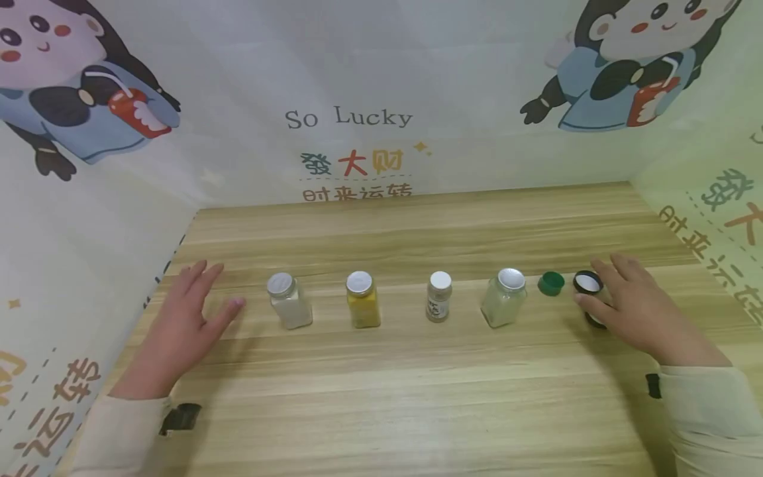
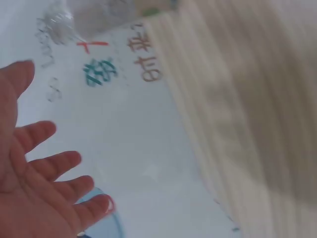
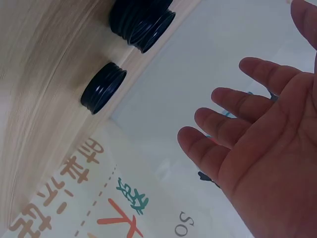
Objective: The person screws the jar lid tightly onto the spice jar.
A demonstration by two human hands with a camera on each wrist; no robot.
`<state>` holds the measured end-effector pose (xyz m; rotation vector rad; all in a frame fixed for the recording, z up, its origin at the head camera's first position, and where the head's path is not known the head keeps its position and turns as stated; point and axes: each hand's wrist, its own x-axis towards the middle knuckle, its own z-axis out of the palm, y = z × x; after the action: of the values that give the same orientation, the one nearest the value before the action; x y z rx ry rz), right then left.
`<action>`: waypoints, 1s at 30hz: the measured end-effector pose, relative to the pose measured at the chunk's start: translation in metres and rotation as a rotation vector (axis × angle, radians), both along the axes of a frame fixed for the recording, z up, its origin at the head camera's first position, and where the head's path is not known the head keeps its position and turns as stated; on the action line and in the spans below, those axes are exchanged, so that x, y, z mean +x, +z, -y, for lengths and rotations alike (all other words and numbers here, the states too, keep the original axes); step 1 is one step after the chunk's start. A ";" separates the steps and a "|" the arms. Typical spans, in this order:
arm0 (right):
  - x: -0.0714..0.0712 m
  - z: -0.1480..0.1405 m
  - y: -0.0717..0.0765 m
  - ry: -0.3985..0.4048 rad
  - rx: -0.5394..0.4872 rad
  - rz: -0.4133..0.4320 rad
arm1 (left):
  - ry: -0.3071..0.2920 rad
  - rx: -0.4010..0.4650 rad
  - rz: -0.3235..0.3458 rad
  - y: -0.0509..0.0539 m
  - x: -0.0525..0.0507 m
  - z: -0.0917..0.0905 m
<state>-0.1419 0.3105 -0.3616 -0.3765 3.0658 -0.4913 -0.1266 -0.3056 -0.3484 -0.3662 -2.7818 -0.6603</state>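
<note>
My left hand [image 1: 193,315] is spread with straight fingers at the left of the table, holding nothing. Nearest to it stands a square glass jar [image 1: 291,306] with pale contents and a whitish top; a blurred glass jar [image 2: 101,20] crosses the top of the left wrist view. Toward the right, my right hand [image 1: 634,305] hovers with fingers extended and an empty palm. Beside and partly beneath it are black lids [image 1: 587,281], one showing a white inside. The right wrist view has one black lid [image 3: 103,89] apart from a group of black lids [image 3: 141,22].
In a row stand a jar with yellow contents [image 1: 363,308], a small labelled bottle with a white cap [image 1: 438,301] and a pale green-tinted square jar [image 1: 503,305]. A green cap [image 1: 551,283] lies right of them. Printed cloth [image 1: 477,132] walls the wooden table [image 1: 393,397].
</note>
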 end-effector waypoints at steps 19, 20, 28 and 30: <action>0.008 -0.018 0.001 -0.025 0.018 0.043 | -0.317 -0.062 -0.300 0.047 -0.006 -0.122; 0.008 -0.017 0.001 -0.027 0.021 0.044 | -0.334 -0.066 -0.299 0.047 -0.007 -0.128; 0.011 -0.015 0.002 -0.041 0.027 0.063 | -0.452 -0.073 -0.269 0.040 -0.013 -0.190; 0.012 -0.013 0.003 -0.042 0.031 0.065 | -0.476 -0.069 -0.275 0.037 -0.013 -0.208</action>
<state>-0.1301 0.3233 -0.3590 -0.2901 3.0198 -0.4472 -0.1392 -0.0981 -0.3114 -1.0678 -2.4676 -0.5578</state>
